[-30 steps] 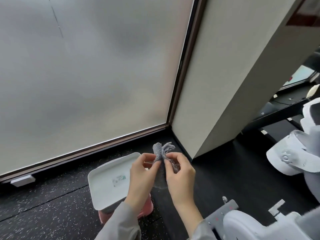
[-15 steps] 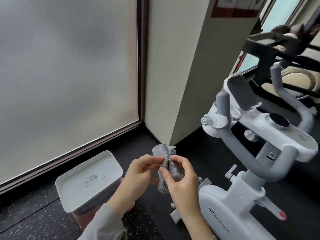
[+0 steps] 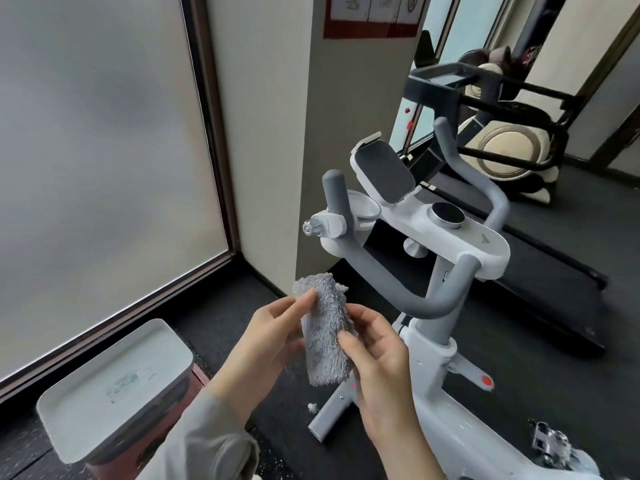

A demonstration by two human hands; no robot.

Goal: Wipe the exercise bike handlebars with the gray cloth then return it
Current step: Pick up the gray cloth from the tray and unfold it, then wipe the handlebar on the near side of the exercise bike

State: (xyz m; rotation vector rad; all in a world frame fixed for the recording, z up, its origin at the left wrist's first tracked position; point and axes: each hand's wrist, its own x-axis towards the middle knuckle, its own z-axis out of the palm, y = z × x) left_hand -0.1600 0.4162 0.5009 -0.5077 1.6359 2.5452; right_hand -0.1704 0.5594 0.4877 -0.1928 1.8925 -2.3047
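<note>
Head view: white box beside gray cloth.

We see open air between our hands and the grey handlebars, which curve just ahead and to the right. The pillar stands close on the left of the bars, narrowing the way in on that side. The white console and tilted tablet holder fill the space between the two grips. A lidded box sits low at left on the floor.
</note>
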